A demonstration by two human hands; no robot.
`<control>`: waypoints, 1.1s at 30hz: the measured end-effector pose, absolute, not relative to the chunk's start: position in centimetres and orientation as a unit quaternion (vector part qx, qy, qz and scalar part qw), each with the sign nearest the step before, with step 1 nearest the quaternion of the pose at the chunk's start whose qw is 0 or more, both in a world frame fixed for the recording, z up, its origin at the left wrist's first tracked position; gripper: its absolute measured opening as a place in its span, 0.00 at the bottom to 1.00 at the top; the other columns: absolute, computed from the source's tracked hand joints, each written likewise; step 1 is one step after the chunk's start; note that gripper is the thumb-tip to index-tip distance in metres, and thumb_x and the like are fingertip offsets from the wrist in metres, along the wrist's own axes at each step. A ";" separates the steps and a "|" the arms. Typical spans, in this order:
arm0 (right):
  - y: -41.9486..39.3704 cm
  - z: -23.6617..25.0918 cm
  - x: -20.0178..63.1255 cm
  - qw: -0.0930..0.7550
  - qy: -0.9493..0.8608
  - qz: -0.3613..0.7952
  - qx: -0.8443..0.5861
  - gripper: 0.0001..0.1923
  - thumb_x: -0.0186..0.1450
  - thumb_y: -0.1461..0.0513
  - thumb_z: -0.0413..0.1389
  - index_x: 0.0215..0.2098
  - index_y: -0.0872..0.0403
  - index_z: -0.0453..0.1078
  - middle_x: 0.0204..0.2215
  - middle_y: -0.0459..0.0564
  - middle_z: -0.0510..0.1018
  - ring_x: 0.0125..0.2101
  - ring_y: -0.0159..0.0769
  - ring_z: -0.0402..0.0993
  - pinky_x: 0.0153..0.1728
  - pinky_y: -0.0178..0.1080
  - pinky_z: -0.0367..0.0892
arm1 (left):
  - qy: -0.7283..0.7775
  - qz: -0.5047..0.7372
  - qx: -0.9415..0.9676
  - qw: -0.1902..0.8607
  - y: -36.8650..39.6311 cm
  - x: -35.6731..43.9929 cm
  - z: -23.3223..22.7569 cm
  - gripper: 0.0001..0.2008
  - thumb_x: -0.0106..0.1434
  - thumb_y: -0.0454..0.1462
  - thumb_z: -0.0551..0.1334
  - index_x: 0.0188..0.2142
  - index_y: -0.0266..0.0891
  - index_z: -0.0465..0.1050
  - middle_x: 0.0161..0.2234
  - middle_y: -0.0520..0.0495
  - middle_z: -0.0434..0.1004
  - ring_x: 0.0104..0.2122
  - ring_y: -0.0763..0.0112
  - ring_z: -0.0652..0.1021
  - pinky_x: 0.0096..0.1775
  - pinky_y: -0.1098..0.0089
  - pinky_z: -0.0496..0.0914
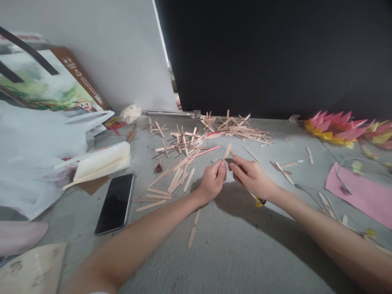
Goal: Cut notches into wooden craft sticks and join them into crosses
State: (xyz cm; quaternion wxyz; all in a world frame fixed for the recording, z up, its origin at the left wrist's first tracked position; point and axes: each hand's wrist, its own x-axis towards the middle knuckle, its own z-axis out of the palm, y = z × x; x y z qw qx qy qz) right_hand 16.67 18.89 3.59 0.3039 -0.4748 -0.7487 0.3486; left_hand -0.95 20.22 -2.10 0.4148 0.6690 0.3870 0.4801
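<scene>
Hands meet just right of the smartphone [115, 203], over grey floor. Left hand [212, 181] pinches a craft stick [227, 151] by its lower end, stick tilted up and away, likely to steady it. Right hand [251, 176] is closed round a yellow-handled cutter [259, 201], tip at the stick's base. Stick: flat, pale wood, rounded end. Loose stick pile [183, 147] lies beyond the phone; pink paper flowers [337, 127] far right.

Dim, soft shadows, warped edges (slightly blurry)
</scene>
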 end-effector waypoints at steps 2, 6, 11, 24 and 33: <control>19.0 3.9 16.8 0.299 -0.754 0.341 -0.476 0.18 0.78 0.51 0.47 0.31 0.49 0.58 0.19 0.39 0.66 0.19 0.31 0.60 0.26 0.36 0.57 | 0.391 0.474 0.676 0.406 20.3 -1.0 -2.2 0.26 0.78 0.54 0.47 0.27 0.43 0.59 0.20 0.55 0.62 0.21 0.73 0.65 0.31 0.68 0.62; 19.7 5.3 17.9 0.291 -0.752 0.327 -0.493 0.17 0.78 0.51 0.46 0.33 0.50 0.62 0.19 0.39 0.68 0.19 0.30 0.63 0.26 0.36 0.57 | 0.410 0.410 0.738 0.347 20.5 -1.0 -2.2 0.23 0.79 0.48 0.47 0.27 0.43 0.58 0.21 0.55 0.61 0.23 0.71 0.65 0.31 0.67 0.62; 21.2 6.9 20.6 0.208 -0.778 0.264 -0.531 0.19 0.78 0.52 0.46 0.34 0.51 0.68 0.20 0.42 0.71 0.21 0.32 0.65 0.28 0.37 0.55 | 0.328 0.259 0.886 0.200 20.2 -0.4 -1.4 0.19 0.74 0.38 0.53 0.24 0.41 0.62 0.34 0.44 0.72 0.43 0.60 0.72 0.49 0.60 0.67; 21.3 7.3 21.1 0.068 -0.804 0.233 -0.543 0.19 0.79 0.51 0.42 0.37 0.51 0.65 0.29 0.50 0.75 0.29 0.38 0.71 0.31 0.38 0.56 | 0.416 0.224 0.869 0.149 20.6 -1.1 -0.5 0.22 0.76 0.37 0.48 0.23 0.42 0.61 0.28 0.45 0.68 0.38 0.59 0.70 0.48 0.55 0.66; 20.6 7.8 23.3 -0.084 -0.775 0.262 -0.569 0.14 0.78 0.54 0.42 0.43 0.52 0.63 0.29 0.52 0.77 0.25 0.39 0.72 0.28 0.38 0.57 | 0.306 0.162 0.897 0.274 22.8 -2.5 0.2 0.20 0.69 0.47 0.65 0.58 0.49 0.77 0.63 0.43 0.73 0.65 0.48 0.67 0.64 0.46 0.58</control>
